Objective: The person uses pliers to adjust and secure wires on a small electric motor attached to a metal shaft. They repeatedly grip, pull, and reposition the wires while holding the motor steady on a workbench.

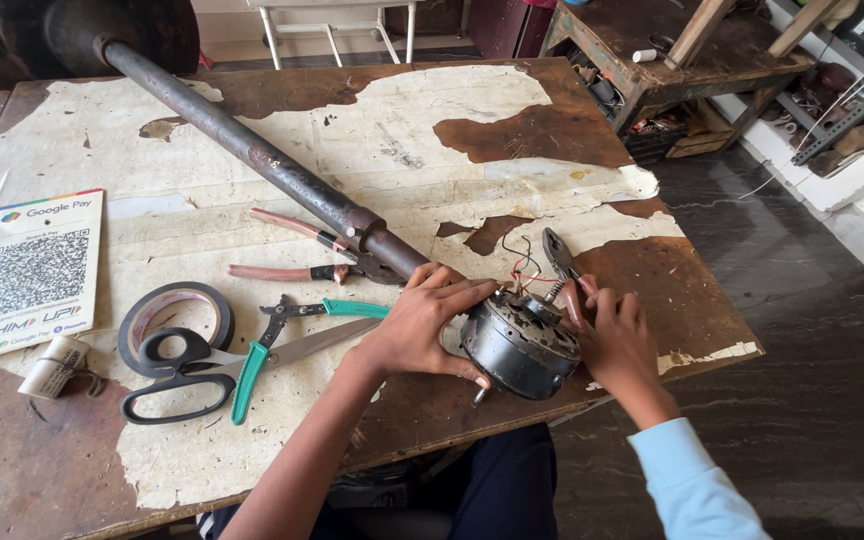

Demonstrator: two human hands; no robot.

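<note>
A dark round fan motor (524, 350) lies at the near edge of the worn table (422, 130), on the end of a long rusty pole (252, 150) that runs to the far left corner. My left hand (420, 322) grips the motor's left side, fingers spread over its top. My right hand (616, 342) is against the motor's right side and holds red-handled pliers (558, 256), whose jaws point away from me. Thin red and black wires (523, 266) stick up from the motor between the pliers and the pole.
Left of the motor lie pink-handled pliers (287, 248), green-handled cutters (324, 310), black scissors (180, 378), a tape roll (174, 312), a small thread spool (52, 366) and a printed card (37, 272). A cluttered workbench (692, 55) stands at the far right over dark floor.
</note>
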